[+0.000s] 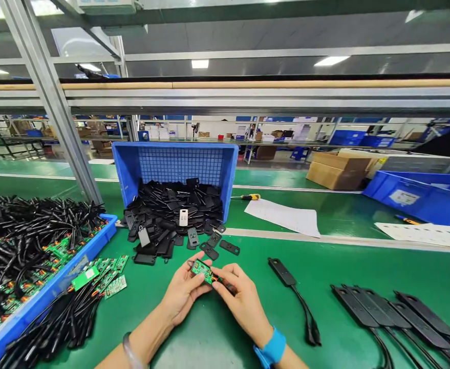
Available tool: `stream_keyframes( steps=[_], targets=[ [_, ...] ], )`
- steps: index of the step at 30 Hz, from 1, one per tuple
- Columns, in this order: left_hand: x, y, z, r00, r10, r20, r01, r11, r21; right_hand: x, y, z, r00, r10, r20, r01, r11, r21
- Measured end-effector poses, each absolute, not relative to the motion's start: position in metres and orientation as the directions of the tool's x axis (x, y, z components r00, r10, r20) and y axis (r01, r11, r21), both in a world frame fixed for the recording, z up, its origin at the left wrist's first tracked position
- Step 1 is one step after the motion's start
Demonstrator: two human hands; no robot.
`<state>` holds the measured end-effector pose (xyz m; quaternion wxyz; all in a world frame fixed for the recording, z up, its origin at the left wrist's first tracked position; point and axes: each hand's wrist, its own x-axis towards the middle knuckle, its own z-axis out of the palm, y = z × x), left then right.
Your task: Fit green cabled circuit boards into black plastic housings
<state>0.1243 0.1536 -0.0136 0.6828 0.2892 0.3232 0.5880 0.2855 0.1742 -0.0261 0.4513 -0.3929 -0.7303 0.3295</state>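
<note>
Above the green bench, my left hand [184, 287] grips a small green circuit board [203, 271] that sits in a black plastic housing. My right hand [242, 297] pinches the board's other end, where short coloured wires show; its cable is mostly hidden by my fingers. Just beyond my hands lie loose black housing pieces [229, 247]. To the left, wired circuit boards [105, 277] with black cables lie in a bundle. A closed black unit with a split cable [284, 272] rests on the right, and several similar units [363, 306] lie side by side further right.
A blue crate [230, 179] on its side spills black housings toward me. At left, a blue tray [82, 261] is heaped with cabled boards. A screwdriver [251, 197] and a paper sheet [286, 215] lie behind. A metal post [56, 102] rises at left; cardboard boxes [336, 169] stand at right.
</note>
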Motion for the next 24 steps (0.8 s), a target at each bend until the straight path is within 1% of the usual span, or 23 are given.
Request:
stream_keyframes(
  steps=[2,4,9,13,15,19,21,24],
  targets=[
    [0.125,0.153,-0.015,0.091,0.991,-0.099,-0.624,0.134,0.770,0.285,0.174,-0.027,-0.292,0.844,0.450,0.309,0.528,-0.791],
    [0.125,0.152,-0.016,0.074,0.991,-0.109,-0.624,0.132,0.770,0.284,0.173,-0.027,-0.294,0.835,0.465,0.323,0.545,-0.774],
    [0.127,0.152,-0.018,0.041,0.992,-0.122,-0.593,0.122,0.796,0.280,0.171,-0.031,-0.274,0.867,0.416,0.326,0.490,-0.808],
    [0.131,0.153,-0.023,-0.038,0.994,-0.107,-0.515,0.072,0.854,0.274,0.168,-0.034,-0.279,0.865,0.417,0.327,0.494,-0.806],
    [0.132,0.155,-0.025,-0.082,0.991,-0.103,-0.469,0.052,0.881,0.271,0.168,-0.036,-0.278,0.880,0.385,0.327,0.463,-0.824],
    [0.130,0.158,-0.026,-0.124,0.985,-0.119,-0.410,0.058,0.910,0.269,0.169,-0.035,-0.313,0.919,0.238,0.311,0.336,-0.889],
    [0.129,0.159,-0.022,-0.104,0.986,-0.128,-0.393,0.077,0.916,0.270,0.171,-0.033,-0.330,0.926,0.183,0.303,0.287,-0.909],
    [0.131,0.154,-0.013,-0.030,0.985,-0.167,-0.392,0.142,0.909,0.273,0.171,-0.027,-0.316,0.934,0.168,0.308,0.268,-0.913]
  ],
)
